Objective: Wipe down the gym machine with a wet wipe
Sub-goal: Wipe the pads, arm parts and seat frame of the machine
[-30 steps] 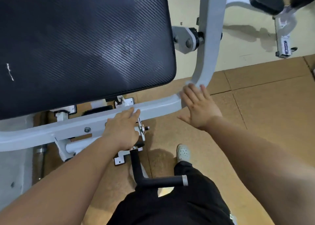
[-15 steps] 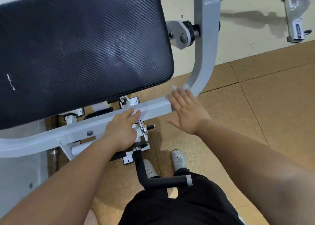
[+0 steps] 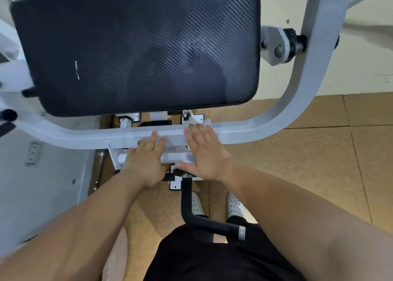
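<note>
White, limp wet wipe (image 3: 201, 122) lies under our flat right hand (image 3: 204, 153) on the rigid frame bar (image 3: 255, 129); we judge palm pressure suits it, while our left hand (image 3: 144, 161) rests flat beside.

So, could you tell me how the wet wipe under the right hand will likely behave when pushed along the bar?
The wet wipe looks thin and limp, draped over the white bar, so it probably bunches if pushed. Pressed flat under the right hand, it should slide easily.
</note>
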{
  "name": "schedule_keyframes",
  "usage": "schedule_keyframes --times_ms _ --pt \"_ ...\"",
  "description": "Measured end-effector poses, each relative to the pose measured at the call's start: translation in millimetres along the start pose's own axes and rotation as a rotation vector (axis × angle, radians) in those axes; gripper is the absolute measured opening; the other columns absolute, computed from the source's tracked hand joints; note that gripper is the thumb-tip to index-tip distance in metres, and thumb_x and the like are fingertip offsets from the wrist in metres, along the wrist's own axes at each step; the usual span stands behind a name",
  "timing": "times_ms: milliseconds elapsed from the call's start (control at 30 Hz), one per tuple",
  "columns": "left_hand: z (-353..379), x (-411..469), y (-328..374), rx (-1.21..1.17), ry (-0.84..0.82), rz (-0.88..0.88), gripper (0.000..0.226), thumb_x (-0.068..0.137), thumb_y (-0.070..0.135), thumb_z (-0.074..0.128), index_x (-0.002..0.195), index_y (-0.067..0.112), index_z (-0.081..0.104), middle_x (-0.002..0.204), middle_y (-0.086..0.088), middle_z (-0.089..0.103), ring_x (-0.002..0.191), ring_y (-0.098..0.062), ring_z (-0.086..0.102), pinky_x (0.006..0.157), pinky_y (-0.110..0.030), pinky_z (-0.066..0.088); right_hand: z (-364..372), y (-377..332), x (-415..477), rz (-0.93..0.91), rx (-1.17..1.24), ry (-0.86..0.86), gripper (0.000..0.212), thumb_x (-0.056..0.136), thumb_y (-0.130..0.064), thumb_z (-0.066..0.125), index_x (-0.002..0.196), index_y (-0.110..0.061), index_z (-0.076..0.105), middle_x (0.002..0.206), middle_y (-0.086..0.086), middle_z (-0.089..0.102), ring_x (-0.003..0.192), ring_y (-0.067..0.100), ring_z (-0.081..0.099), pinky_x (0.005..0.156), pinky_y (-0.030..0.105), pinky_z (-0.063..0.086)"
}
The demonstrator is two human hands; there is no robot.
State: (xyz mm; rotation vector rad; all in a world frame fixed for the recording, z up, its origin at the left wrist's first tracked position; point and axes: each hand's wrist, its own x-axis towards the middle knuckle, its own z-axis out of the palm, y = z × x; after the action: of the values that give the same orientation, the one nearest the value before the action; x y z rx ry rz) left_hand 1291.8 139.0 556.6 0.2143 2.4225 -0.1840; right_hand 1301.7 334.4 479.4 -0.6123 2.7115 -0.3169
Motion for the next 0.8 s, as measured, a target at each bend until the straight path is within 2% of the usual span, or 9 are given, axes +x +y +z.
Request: schedule_keyframes --times_ms 100,233,333,400,467,600,700,800 --pt "3 1 -14 -0.072 -0.046 -0.044 0.085 0.102 0.032 0.047 0.161 0.026 -0.013 0.167 0.001 -0.024 0.157 -0.023 -0.009 0.125 -0.054 0.004 1 25 -15 -0.054 -0.077 -0.007 0.098 0.094 -0.081 0.011 0.162 -0.014 -0.015 0.171 0.01 -0.018 0.156 0.027 -0.021 0.125 0.045 -0.018" --pt "17 6 -21 -0.079 -0.062 -0.05 0.088 0.101 0.028 0.046 0.159 0.026 -0.019 0.163 0.004 -0.033 0.156 -0.021 -0.015 0.125 -0.057 -0.001 10 46 -53 0.224 -0.126 0.007 0.102 0.086 -0.085 -0.011 0.157 -0.013 -0.026 0.163 0.016 -0.037 0.151 0.033 -0.033 0.125 0.054 -0.014" --pt "25 7 -22 -0.057 -0.006 -0.048 0.088 0.099 0.027 0.044 0.159 0.025 -0.02 0.164 0.003 -0.032 0.156 -0.022 -0.014 0.125 -0.057 -0.001 20 22 -52 0.426 0.031 0.018 0.108 0.083 -0.087 -0.011 0.154 -0.008 -0.031 0.157 0.021 -0.044 0.146 0.037 -0.042 0.122 0.055 -0.02" --pt "24 7 -19 -0.027 0.076 -0.016 0.086 0.099 0.032 0.044 0.16 0.022 -0.016 0.169 -0.002 -0.02 0.157 -0.025 -0.007 0.124 -0.057 -0.001 26 -3 -36 0.451 0.121 0.028 0.109 0.085 -0.086 -0.008 0.152 -0.004 -0.032 0.153 0.022 -0.048 0.143 0.038 -0.045 0.121 0.054 -0.021" --pt "19 8 -15 0.008 0.159 0.046 0.084 0.099 0.035 0.044 0.161 0.021 -0.011 0.171 -0.006 -0.008 0.157 -0.027 -0.004 0.124 -0.055 -0.001 32 -22 -21 0.368 0.138 0.047 0.105 0.088 -0.083 -0.004 0.152 -0.004 -0.031 0.154 0.021 -0.047 0.144 0.036 -0.044 0.123 0.054 -0.019" --pt "11 23 -15 0.033 0.139 0.189 0.086 0.098 0.03 0.047 0.161 0.02 -0.01 0.169 -0.002 -0.018 0.157 -0.027 -0.007 0.126 -0.052 0.004 37 -4 -27 0.286 0.059 0.064 0.098 0.096 -0.079 0.008 0.156 -0.011 -0.028 0.157 0.012 -0.046 0.145 0.027 -0.044 0.123 0.049 -0.02" --pt "13 31 -16 0.064 0.108 0.217 0.087 0.097 0.029 0.047 0.161 0.017 -0.011 0.169 -0.003 -0.017 0.156 -0.033 -0.007 0.127 -0.051 0.009 45 33 -57 0.441 0.01 0.136 0.098 0.094 -0.081 0.001 0.156 -0.01 -0.026 0.16 0.019 -0.038 0.149 0.033 -0.038 0.126 0.054 -0.01" --pt "18 32 -15 0.152 0.117 0.222 0.089 0.097 0.028 0.047 0.16 0.014 -0.015 0.168 -0.005 -0.02 0.155 -0.036 -0.008 0.126 -0.052 0.011 50 39 -61 0.621 0.077 0.206 0.104 0.095 -0.081 0.006 0.156 -0.002 -0.021 0.161 0.027 -0.031 0.151 0.041 -0.03 0.126 0.056 -0.006"
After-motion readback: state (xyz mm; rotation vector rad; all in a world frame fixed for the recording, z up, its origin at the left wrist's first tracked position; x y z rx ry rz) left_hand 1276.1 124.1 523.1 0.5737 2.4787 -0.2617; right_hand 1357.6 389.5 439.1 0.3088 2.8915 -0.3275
